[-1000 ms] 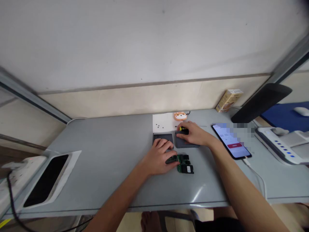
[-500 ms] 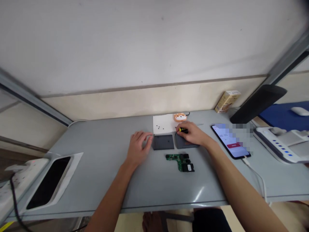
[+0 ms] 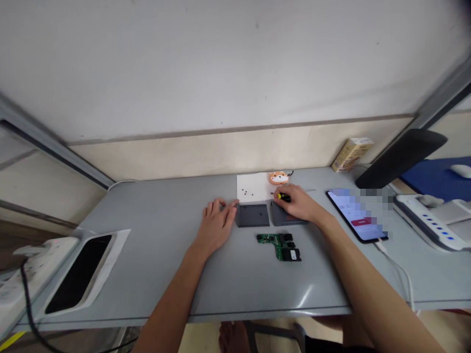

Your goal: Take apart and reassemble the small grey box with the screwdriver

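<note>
My right hand is closed around a black-and-yellow screwdriver, its yellow end facing left and a thin shaft showing beyond the hand to the right. Under that hand lies one dark grey casing half, partly covered. Beside it on the left is a second dark casing half, lying flat. My left hand rests on the table with fingers loosely apart, fingertips at that half's upper left corner. Several tiny dark screws are on a white paper sheet. A green circuit board sits nearer me.
An orange animal-faced case stands at the paper's back edge. To the right are a lit phone on a cable, a white power strip, a box and a black upright object. Far left lies a dark-screened phone.
My left hand has shifted slightly forward and right, its fingers nearer the casing's corner. My right hand keeps the screwdriver in almost the same place. The whole view has shifted a little.
</note>
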`<action>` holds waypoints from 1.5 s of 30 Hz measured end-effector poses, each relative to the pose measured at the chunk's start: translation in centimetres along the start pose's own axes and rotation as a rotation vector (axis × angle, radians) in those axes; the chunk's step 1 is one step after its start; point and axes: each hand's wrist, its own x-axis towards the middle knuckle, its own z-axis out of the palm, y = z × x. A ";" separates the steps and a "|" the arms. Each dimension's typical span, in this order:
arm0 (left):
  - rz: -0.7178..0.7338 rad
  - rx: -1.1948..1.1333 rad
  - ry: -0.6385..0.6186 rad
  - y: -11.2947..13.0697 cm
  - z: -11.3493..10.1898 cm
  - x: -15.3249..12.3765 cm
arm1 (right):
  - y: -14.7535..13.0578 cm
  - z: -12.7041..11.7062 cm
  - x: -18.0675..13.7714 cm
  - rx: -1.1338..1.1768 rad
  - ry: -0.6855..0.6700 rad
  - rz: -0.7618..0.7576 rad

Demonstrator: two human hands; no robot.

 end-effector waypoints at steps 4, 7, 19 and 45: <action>-0.017 0.014 0.012 0.2 0.1 0.0 | 0.0 -0.2 -0.1 0.011 -0.003 -0.034; -0.025 0.000 0.022 0.1 0.2 -0.1 | -0.1 -0.3 -0.1 0.018 0.003 -0.048; 0.114 -0.101 -0.028 0.5 -0.4 0.0 | 0.0 0.4 0.0 -0.137 0.049 0.039; 0.143 -0.281 -0.074 0.2 -1.2 -0.3 | -5.7 -2.5 -8.9 -0.174 0.034 0.018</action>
